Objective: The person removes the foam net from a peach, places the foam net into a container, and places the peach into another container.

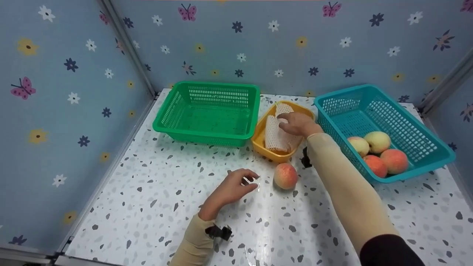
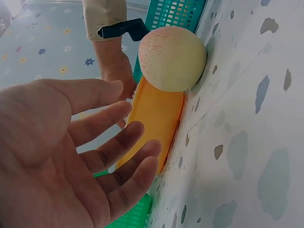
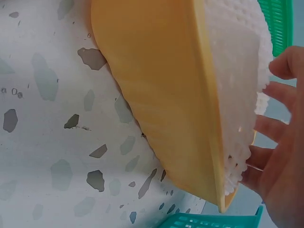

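A peach (image 1: 285, 176) stands alone on the speckled tabletop, just right of my left hand (image 1: 234, 186). The fingers of that hand are loosely bent and hold nothing; the left wrist view shows its palm and a gap to the peach (image 2: 173, 59). My right hand (image 1: 298, 124) is over the yellow basket (image 1: 278, 157), where white foam net sleeves (image 1: 273, 135) lie. In the right wrist view, the fingertips of the right hand (image 3: 280, 142) meet the edge of the foam sleeves (image 3: 235, 80), thumb and fingers apart. The sleeves' undersides are hidden by the basket wall.
To the left of the yellow basket is a green basket (image 1: 207, 138) with nothing visible in it. On the right, a blue basket (image 1: 425, 147) holds several peaches (image 1: 394, 161) in its near end. Flower-patterned panels (image 1: 221, 44) border the table at the back and sides.
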`<state>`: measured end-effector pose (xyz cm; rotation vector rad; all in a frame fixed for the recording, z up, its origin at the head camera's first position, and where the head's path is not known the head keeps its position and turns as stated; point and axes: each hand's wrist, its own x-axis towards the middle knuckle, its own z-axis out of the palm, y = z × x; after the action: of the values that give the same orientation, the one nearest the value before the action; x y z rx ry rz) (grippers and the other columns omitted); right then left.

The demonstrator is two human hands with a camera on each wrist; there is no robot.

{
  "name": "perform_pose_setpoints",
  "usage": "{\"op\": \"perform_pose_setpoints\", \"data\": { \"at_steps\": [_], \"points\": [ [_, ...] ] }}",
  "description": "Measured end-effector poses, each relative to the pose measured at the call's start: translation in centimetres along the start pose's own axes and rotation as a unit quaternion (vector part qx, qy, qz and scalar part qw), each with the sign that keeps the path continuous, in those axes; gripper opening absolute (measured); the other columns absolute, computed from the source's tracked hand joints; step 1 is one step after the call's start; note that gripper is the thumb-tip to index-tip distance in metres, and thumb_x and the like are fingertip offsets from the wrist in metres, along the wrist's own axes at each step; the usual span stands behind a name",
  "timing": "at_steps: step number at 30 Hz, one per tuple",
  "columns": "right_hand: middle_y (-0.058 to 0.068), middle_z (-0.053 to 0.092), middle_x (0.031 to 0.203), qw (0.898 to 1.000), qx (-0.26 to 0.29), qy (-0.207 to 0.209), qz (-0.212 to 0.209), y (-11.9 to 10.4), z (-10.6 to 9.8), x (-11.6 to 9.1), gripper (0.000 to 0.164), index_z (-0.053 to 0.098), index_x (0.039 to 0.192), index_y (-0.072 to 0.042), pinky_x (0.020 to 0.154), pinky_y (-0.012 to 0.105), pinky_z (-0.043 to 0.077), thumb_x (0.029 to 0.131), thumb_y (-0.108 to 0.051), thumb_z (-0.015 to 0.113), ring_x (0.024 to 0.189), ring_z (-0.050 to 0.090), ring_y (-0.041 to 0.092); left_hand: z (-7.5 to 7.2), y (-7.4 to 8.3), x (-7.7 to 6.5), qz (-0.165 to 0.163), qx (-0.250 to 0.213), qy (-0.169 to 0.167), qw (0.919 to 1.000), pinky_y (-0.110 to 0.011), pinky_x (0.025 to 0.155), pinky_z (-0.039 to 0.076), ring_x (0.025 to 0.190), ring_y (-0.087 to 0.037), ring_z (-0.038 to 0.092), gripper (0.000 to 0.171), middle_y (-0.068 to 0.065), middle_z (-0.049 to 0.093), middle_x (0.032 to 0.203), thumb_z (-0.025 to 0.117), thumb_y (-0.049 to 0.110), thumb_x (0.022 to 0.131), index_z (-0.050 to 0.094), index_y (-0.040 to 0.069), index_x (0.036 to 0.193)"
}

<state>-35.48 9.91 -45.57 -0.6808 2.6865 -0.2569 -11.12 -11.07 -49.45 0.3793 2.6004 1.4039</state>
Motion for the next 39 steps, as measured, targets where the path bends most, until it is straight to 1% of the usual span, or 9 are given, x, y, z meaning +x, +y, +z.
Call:
{"op": "perform_pose_setpoints", "data": {
  "at_steps": [4, 7, 9, 13, 19, 23, 26, 33, 39],
  "points": [
    [0.004, 0.037, 0.135, 0.999, 0.015, -0.036, 0.035, -0.2, 0.2, -0.3, 0.041, 0.043, 0.130, -0.032, 0.096, 0.052, 0.024, 0.089, -0.039, 0.040, 0.119, 0.035, 0.027, 0.0, 0.0, 0.0, -0.003, -0.007, -0.001, 1.0000, -0.042, 0.087, 0.034, 0.086, -0.018, 0.054, 0.027, -0.007, 0.058, 0.103, 0.059, 0.024, 0.085, 0.060, 0.010, 0.108],
    [0.003, 0.040, 0.133, 0.997, 0.020, -0.050, 0.058, -0.3, 0.5, -0.5, 0.039, 0.045, 0.128, -0.034, 0.095, 0.051, 0.027, 0.089, -0.034, 0.047, 0.114, 0.038, 0.027, 0.1, -0.1, 0.0, -0.004, -0.010, -0.004, 0.9999, -0.038, 0.083, 0.037, 0.086, -0.018, 0.054, 0.026, -0.007, 0.058, 0.103, 0.059, 0.022, 0.085, 0.060, 0.009, 0.109],
    [0.002, 0.042, 0.131, 0.997, 0.020, -0.048, 0.061, -0.4, 0.7, -0.5, 0.040, 0.045, 0.127, -0.033, 0.094, 0.050, 0.029, 0.088, -0.032, 0.051, 0.112, 0.040, 0.025, 0.2, -0.1, 0.0, -0.007, -0.013, -0.007, 0.9999, -0.035, 0.080, 0.040, 0.087, -0.017, 0.054, 0.027, -0.007, 0.058, 0.104, 0.059, 0.022, 0.085, 0.060, 0.009, 0.109],
    [0.002, 0.049, 0.125, 0.999, 0.010, -0.022, 0.042, -0.7, 0.6, -0.4, 0.039, 0.052, 0.123, -0.026, 0.092, 0.046, 0.034, 0.085, -0.031, 0.058, 0.109, 0.046, 0.024, 0.3, -0.3, 0.0, -0.013, -0.017, -0.012, 0.9997, -0.030, 0.073, 0.044, 0.087, -0.017, 0.054, 0.027, -0.006, 0.058, 0.104, 0.058, 0.022, 0.086, 0.059, 0.009, 0.109],
    [0.004, 0.059, 0.109, 0.998, -0.027, 0.055, 0.000, -0.9, -0.2, -0.3, 0.031, 0.061, 0.111, -0.015, 0.083, 0.042, 0.043, 0.083, -0.029, 0.060, 0.094, 0.054, 0.021, 0.3, -0.3, 0.0, -0.012, -0.014, -0.014, 0.9997, -0.029, 0.073, 0.043, 0.086, -0.015, 0.054, 0.027, -0.007, 0.058, 0.103, 0.058, 0.022, 0.086, 0.059, 0.010, 0.110],
    [0.004, 0.063, 0.098, 0.990, -0.064, 0.122, -0.023, -1.4, -1.0, -1.2, 0.027, 0.063, 0.107, -0.015, 0.069, 0.042, 0.047, 0.084, -0.028, 0.058, 0.078, 0.058, 0.022, 0.2, -0.2, 0.0, -0.008, -0.010, -0.021, 0.9997, -0.030, 0.073, 0.043, 0.086, -0.015, 0.053, 0.028, -0.007, 0.058, 0.103, 0.057, 0.024, 0.086, 0.058, 0.010, 0.110],
    [0.005, 0.064, 0.092, 0.983, -0.068, 0.166, -0.040, -1.6, -1.5, -2.4, 0.025, 0.064, 0.104, -0.014, 0.062, 0.042, 0.047, 0.084, -0.027, 0.056, 0.072, 0.057, 0.022, 0.1, -0.1, 0.0, 0.000, -0.010, -0.025, 0.9996, -0.030, 0.073, 0.043, 0.087, -0.016, 0.053, 0.027, -0.007, 0.058, 0.103, 0.057, 0.022, 0.087, 0.058, 0.009, 0.110],
    [0.003, 0.063, 0.089, 0.967, -0.030, 0.238, -0.091, -1.4, -3.3, -6.9, 0.021, 0.066, 0.097, -0.013, 0.062, 0.040, 0.046, 0.083, -0.025, 0.056, 0.075, 0.057, 0.020, 0.1, -0.3, -0.1, 0.021, -0.011, -0.030, 0.9993, -0.029, 0.073, 0.044, 0.088, -0.017, 0.054, 0.027, -0.008, 0.058, 0.105, 0.057, 0.021, 0.087, 0.059, 0.007, 0.109],
    [-0.002, 0.063, 0.082, 0.942, -0.032, 0.306, -0.134, -1.5, -4.4, -11.7, 0.014, 0.065, 0.090, -0.016, 0.054, 0.034, 0.044, 0.083, -0.025, 0.057, 0.066, 0.054, 0.014, 0.0, -0.5, -0.8, 0.005, -0.001, -0.030, 0.9995, -0.028, 0.070, 0.044, 0.084, -0.017, 0.054, 0.026, -0.004, 0.058, 0.098, 0.057, 0.022, 0.086, 0.059, 0.008, 0.109]
  ]
}}
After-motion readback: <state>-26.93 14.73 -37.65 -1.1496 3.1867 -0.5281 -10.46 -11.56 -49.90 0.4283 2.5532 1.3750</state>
